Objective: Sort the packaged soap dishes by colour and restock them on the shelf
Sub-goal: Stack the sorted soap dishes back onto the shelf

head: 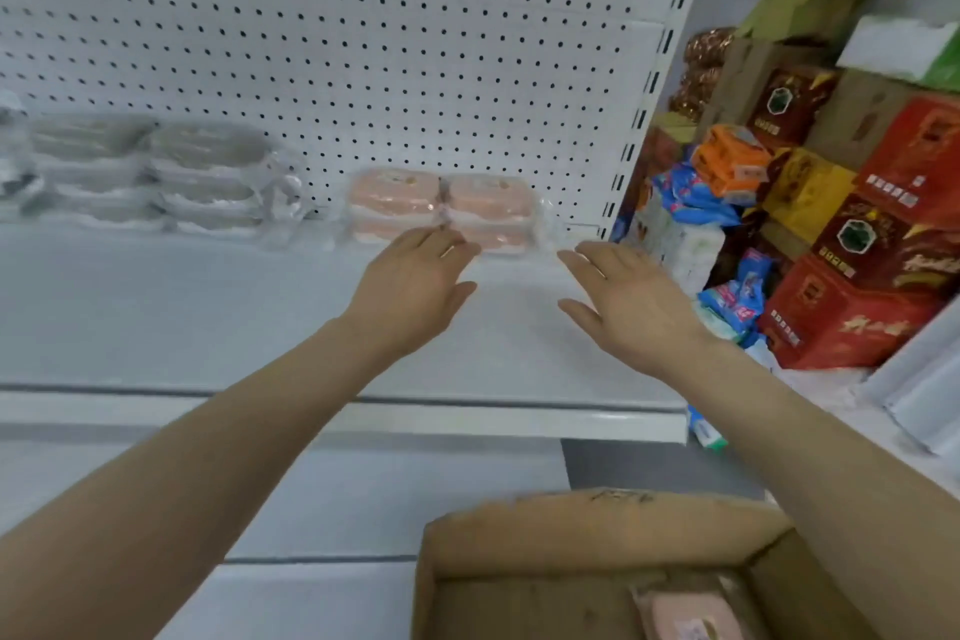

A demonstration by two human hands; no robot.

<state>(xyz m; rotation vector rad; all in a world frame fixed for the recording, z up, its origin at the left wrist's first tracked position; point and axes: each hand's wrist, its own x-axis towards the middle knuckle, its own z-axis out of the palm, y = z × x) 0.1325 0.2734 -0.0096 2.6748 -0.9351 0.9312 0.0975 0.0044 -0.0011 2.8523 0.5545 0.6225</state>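
1. Head view, layout: the shelf (156, 317) ran across the frame under a pegboard (363, 42). The pink dishes (488, 203) sat at 12 o'clock against the pegboard, in two side-by-side stacks wrapped in clear film. The grey dishes (208, 172) were piled well apart from them at 10 o'clock, so the colours looked sorted so far.
2. Head view, hands: the left hand (415, 286) reached to the front of the pink stacks, its fingers (441, 244) straight and close together, thumb splayed, tips at the film and gripping nothing. The right hand (628, 301) lay at 3 o'clock of the stacks, its fingers (587, 260) straight and together, thumb apart, holding nothing. Whether it touched the wrapper I could not tell.
3. Head view, stock: a box (519, 561) stood at 5 o'clock, with one more pink pack (685, 613) visible inside, so restocking seemed unfinished.
4. Risks, as I judged them:
   - The film looked slick. A push from one side alone could slide the top packs off the lower ones.
   - The right stack sat near the shelf end at 2 o'clock. A shove that way could send packs towards the cartons (857, 224).
   - Pulling the hands back carelessly could drag the film and skew both stacks.
   - Blur hid the labels, so a misjudged colour was possible.
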